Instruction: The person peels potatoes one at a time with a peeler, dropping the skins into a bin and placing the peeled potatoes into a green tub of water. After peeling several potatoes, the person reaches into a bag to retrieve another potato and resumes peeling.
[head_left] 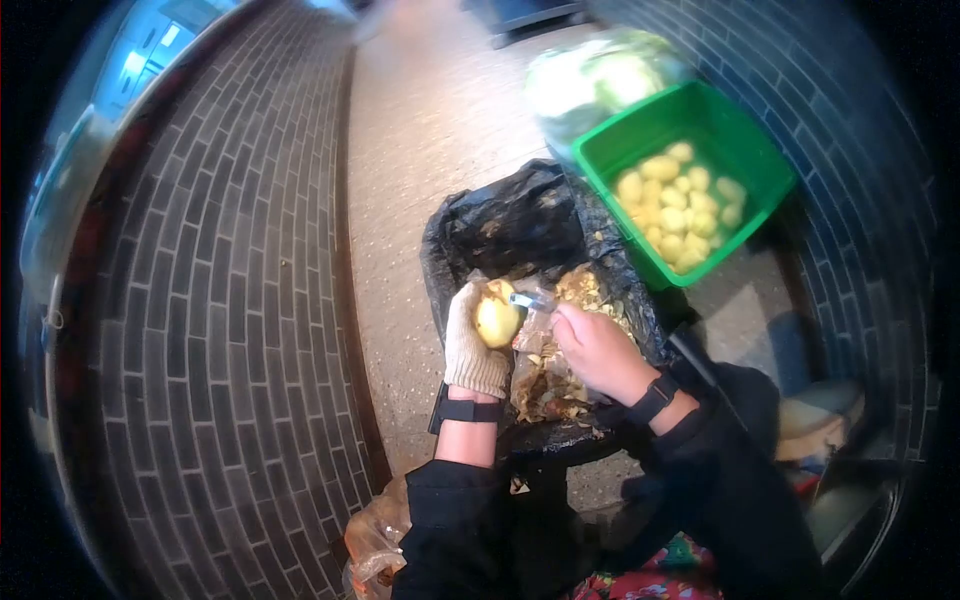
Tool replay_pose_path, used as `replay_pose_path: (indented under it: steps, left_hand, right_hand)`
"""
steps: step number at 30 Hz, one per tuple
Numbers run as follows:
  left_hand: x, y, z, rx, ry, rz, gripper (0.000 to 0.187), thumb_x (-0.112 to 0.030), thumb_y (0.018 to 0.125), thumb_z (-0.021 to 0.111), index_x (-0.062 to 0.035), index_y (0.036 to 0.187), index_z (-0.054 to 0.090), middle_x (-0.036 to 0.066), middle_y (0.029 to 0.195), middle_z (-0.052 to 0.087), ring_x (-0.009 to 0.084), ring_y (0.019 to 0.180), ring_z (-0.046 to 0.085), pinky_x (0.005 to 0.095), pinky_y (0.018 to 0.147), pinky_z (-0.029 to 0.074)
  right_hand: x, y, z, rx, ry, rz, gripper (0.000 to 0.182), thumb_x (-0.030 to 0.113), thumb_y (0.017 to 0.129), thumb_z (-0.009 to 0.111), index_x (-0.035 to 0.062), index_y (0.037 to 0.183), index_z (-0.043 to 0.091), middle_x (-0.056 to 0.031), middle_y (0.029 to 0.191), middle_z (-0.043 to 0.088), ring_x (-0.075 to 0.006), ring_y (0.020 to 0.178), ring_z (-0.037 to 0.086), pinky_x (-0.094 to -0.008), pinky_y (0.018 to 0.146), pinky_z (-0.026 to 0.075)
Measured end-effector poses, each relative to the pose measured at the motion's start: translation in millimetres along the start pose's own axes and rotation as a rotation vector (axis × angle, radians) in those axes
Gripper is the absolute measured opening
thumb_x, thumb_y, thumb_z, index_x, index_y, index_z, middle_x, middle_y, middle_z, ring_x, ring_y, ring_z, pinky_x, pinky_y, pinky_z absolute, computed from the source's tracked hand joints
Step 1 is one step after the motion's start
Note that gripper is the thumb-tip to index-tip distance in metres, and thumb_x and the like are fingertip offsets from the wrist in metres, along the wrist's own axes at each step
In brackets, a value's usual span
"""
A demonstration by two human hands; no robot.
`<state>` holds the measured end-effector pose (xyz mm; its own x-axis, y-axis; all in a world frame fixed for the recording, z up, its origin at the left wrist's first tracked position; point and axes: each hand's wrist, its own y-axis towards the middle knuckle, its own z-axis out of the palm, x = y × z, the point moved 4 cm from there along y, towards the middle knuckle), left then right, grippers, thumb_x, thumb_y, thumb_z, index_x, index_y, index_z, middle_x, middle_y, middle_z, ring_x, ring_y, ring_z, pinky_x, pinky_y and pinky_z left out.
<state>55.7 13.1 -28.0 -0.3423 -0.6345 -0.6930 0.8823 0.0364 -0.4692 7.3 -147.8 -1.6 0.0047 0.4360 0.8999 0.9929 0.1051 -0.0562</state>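
My left hand (468, 340), in a knitted glove, is closed around a mostly peeled potato (497, 318) that shows a few dark spots. In my bare right hand (600, 350) is a peeler (532, 300), its metal head at the potato's upper right side. Both hands are over a container lined with a black bag (520, 225). Potato peelings (555, 385) and scraps lie inside it below my hands. Each wrist wears a dark strap.
A green bin (745, 225) with peeled potatoes (680, 200) stands at the upper right. Behind it is a clear bag (600, 80) with pale contents. Brick walls (230, 260) rise on both sides. A plastic bag (378, 535) lies at the lower left.
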Motion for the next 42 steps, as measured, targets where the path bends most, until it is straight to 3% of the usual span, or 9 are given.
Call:
replay_pose_path:
  steps: [11, 14, 23, 26, 28, 31, 32, 35, 42]
  left_hand:
    - [9.6, -6.0, 7.0, 0.069, 0.012, -0.06, 0.027, -0.028, 0.09, 0.063, -0.0065, 0.105, 0.06, 0.01, 0.097, 0.066, 0.0224, 0.087, 0.066, 0.0354, 0.078, 0.056]
    - [5.9, -2.5, 3.7, -0.076, -0.068, 0.021, 0.028, -0.039, 0.09, 0.059, -0.0115, 0.098, 0.058, 0.006, 0.088, 0.065, 0.0208, 0.078, 0.064, 0.0351, 0.067, 0.054]
    - [-3.7, -13.1, 6.9, -0.253, -0.232, 0.06, 0.04, -0.053, 0.087, 0.058, -0.0132, 0.096, 0.06, 0.005, 0.083, 0.064, 0.0231, 0.073, 0.063, 0.038, 0.069, 0.053]
    - [-4.5, -0.1, -11.8, -0.219, -0.191, 0.055, 0.04, -0.053, 0.088, 0.057, -0.0138, 0.097, 0.061, 0.005, 0.084, 0.065, 0.0215, 0.071, 0.063, 0.0377, 0.067, 0.053]
    - [-3.6, 15.8, -20.7, 0.05, -0.232, 0.024, 0.036, -0.041, 0.09, 0.062, -0.0081, 0.104, 0.06, 0.008, 0.096, 0.066, 0.0223, 0.084, 0.065, 0.0385, 0.075, 0.056]
    - [-4.0, 11.5, -16.7, 0.005, -0.028, -0.054, 0.031, -0.037, 0.095, 0.058, -0.0075, 0.106, 0.059, 0.009, 0.096, 0.066, 0.022, 0.085, 0.066, 0.0368, 0.074, 0.056]
    - [-2.0, -0.2, -3.2, -0.034, 0.1, -0.07, 0.039, -0.049, 0.095, 0.053, -0.0118, 0.104, 0.061, 0.007, 0.093, 0.068, 0.0183, 0.079, 0.066, 0.0324, 0.065, 0.054]
    - [8.7, -8.8, 7.7, 0.09, 0.197, -0.143, 0.04, -0.049, 0.095, 0.053, -0.0109, 0.105, 0.061, 0.007, 0.095, 0.068, 0.019, 0.08, 0.066, 0.033, 0.069, 0.054]
    - [1.5, -8.5, 0.3, -0.013, 0.363, 0.235, 0.023, -0.019, 0.091, 0.066, -0.004, 0.107, 0.063, 0.007, 0.098, 0.065, 0.016, 0.086, 0.063, 0.0295, 0.076, 0.053]
  right_hand:
    - [8.2, 1.2, -9.2, 0.024, 0.03, -0.032, 0.029, 0.025, 0.098, 0.042, 0.0005, 0.09, 0.054, -0.023, 0.078, 0.064, -0.0431, 0.074, 0.062, -0.0517, 0.068, 0.048]
    - [1.2, -2.6, 12.4, -0.006, -0.045, -0.008, 0.027, 0.025, 0.098, 0.042, 0.0009, 0.094, 0.053, -0.0244, 0.075, 0.063, -0.0442, 0.071, 0.062, -0.0533, 0.065, 0.048]
    - [4.8, -27.8, 63.7, 0.08, -0.074, -0.022, 0.024, 0.021, 0.097, 0.045, -0.001, 0.09, 0.052, -0.0268, 0.069, 0.06, -0.0461, 0.069, 0.06, -0.0551, 0.063, 0.046]
    - [10.3, -22.9, 47.9, 0.082, -0.042, -0.071, 0.024, 0.022, 0.096, 0.048, 0.0005, 0.088, 0.053, -0.0256, 0.071, 0.06, -0.0456, 0.07, 0.059, -0.0539, 0.063, 0.046]
    - [5.1, -13.1, 32.5, 0.082, -0.034, -0.041, 0.024, 0.024, 0.096, 0.046, 0.0014, 0.09, 0.053, -0.0251, 0.073, 0.06, -0.0449, 0.072, 0.059, -0.0529, 0.064, 0.045]
    - [4.8, -0.7, 1.1, 0.069, -0.037, 0.032, 0.026, 0.025, 0.097, 0.045, 0.0011, 0.091, 0.053, -0.0254, 0.074, 0.059, -0.0451, 0.073, 0.059, -0.0517, 0.064, 0.045]
    - [-1.9, 3.2, -4.3, 0.011, -0.037, -0.009, 0.026, 0.025, 0.097, 0.045, 0.0007, 0.091, 0.053, -0.0255, 0.074, 0.059, -0.0452, 0.074, 0.059, -0.0513, 0.064, 0.045]
    - [-5.0, 5.5, -16.2, -0.014, -0.058, -0.057, 0.027, 0.025, 0.097, 0.045, 0.0, 0.091, 0.052, -0.0257, 0.075, 0.058, -0.0455, 0.074, 0.058, -0.0503, 0.065, 0.045]
    - [4.7, -3.9, -0.4, -0.006, -0.17, -0.047, 0.025, 0.023, 0.096, 0.045, -0.0001, 0.093, 0.053, -0.025, 0.072, 0.06, -0.0441, 0.07, 0.06, -0.0521, 0.063, 0.047]
